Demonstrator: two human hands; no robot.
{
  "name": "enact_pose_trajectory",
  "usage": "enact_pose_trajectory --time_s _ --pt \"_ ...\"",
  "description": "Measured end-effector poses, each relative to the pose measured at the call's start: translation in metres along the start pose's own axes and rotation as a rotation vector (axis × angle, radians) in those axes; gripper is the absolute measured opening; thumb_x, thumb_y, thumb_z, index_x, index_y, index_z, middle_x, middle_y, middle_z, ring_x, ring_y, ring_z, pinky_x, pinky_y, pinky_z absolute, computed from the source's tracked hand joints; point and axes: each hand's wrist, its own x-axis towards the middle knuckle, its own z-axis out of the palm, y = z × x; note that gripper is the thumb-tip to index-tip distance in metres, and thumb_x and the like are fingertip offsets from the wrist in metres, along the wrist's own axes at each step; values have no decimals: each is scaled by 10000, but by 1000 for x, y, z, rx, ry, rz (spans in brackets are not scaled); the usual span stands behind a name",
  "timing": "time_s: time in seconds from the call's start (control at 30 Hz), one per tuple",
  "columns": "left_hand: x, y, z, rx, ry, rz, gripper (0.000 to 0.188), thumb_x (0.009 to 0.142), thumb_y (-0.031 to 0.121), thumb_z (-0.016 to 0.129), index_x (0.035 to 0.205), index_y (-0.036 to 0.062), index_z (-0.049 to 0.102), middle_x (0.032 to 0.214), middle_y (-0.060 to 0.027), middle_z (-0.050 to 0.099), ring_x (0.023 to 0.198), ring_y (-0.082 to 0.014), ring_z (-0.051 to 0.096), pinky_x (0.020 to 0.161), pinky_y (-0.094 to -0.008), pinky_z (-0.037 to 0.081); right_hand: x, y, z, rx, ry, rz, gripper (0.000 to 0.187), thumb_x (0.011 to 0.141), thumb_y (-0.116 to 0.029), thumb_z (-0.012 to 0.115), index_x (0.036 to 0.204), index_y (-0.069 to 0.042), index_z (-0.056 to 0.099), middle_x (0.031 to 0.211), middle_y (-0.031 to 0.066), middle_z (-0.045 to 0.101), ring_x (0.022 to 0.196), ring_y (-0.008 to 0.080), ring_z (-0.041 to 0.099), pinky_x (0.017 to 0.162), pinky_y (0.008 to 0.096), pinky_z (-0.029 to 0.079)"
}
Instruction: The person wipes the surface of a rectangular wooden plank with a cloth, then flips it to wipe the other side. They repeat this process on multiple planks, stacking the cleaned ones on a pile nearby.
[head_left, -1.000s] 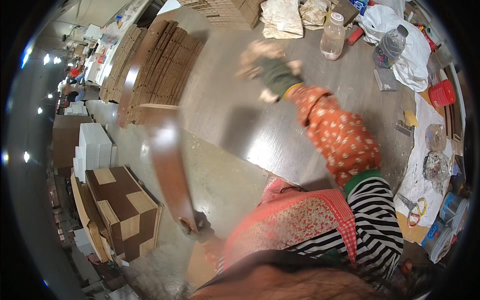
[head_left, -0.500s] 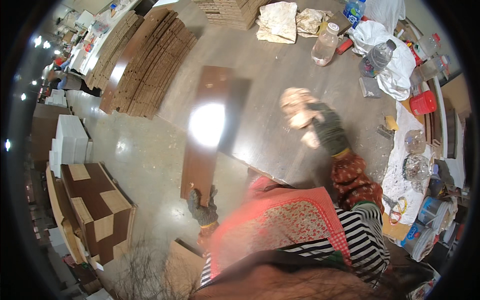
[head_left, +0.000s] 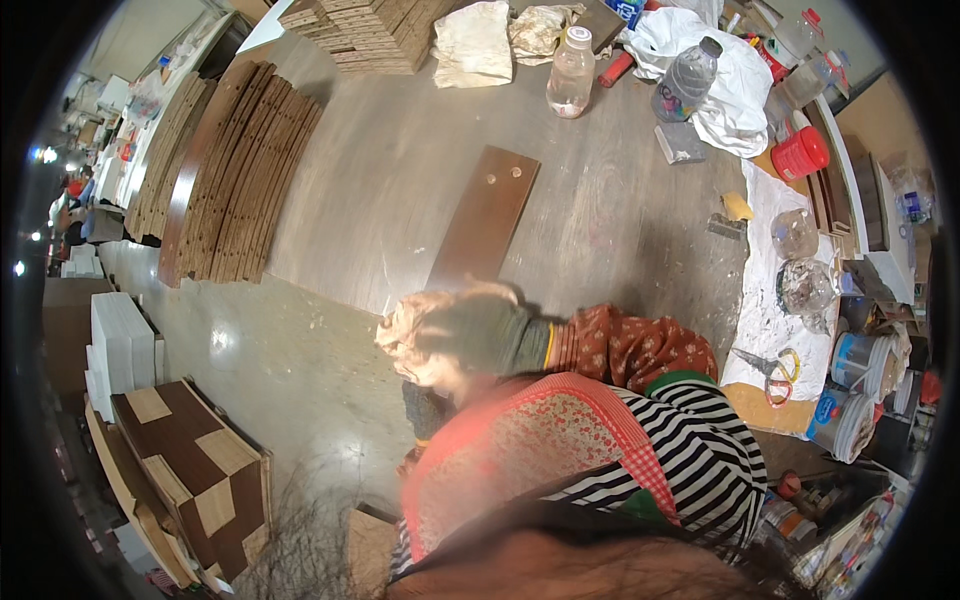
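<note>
A brown wooden board with two round marks at its far end slants over the grey work table. My right hand, in a dark green glove, is closed round a crumpled cream rag at the board's near part. My left hand, in a dark grey glove, is at the board's near end, past the table edge. The rag and my right hand cover most of its fingers and that end of the board; its grip shows in the earlier frame.
Stacked brown boards stand at the left, with more boards at the back. A clear bottle, a dark-capped bottle, a grey block and scissors lie to the right. Boxed panels sit on the floor.
My right hand has swept the rag left and nearer, from over the table to the board's near end. The board's far end has swung right. The view has shifted too.
</note>
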Motion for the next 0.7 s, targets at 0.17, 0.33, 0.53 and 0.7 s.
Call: enact_pose_trajectory --time_s 0.17,0.33,0.53,0.7 --pt "-6 9 10 -28 74 -20 422 889 243 674 1205 -7 551 1006 -91 624 858 -248 653 774 -415 586 -12 107 -17 -196 18 223 645 650 -247 757 1256 -101 590 1168 178 637 1065 361 617 926 432 498" --pt "-2 15 12 26 10 -28 443 883 255 684 1207 -14 547 1013 -104 631 852 -250 664 753 -406 593 -55 167 -84 -293 78 711 713 570 -235 764 1254 -119 602 1125 172 661 1021 363 632 887 420 517" --pt "-6 12 4 23 10 -57 471 864 224 714 1254 53 513 1025 -49 592 910 -214 640 774 -404 587 -41 122 -67 1499 334 199 835 756 -381 707 1438 -49 357 1410 220 442 1203 357 550 828 420 567" --pt "1 13 -4 50 104 -106 645 811 212 757 1358 22 473 1224 -116 571 1058 -275 598 932 -436 520 17 64 22 2851 191 170 708 962 -536 358 1503 -84 288 1484 206 391 1377 365 387 1112 564 348"
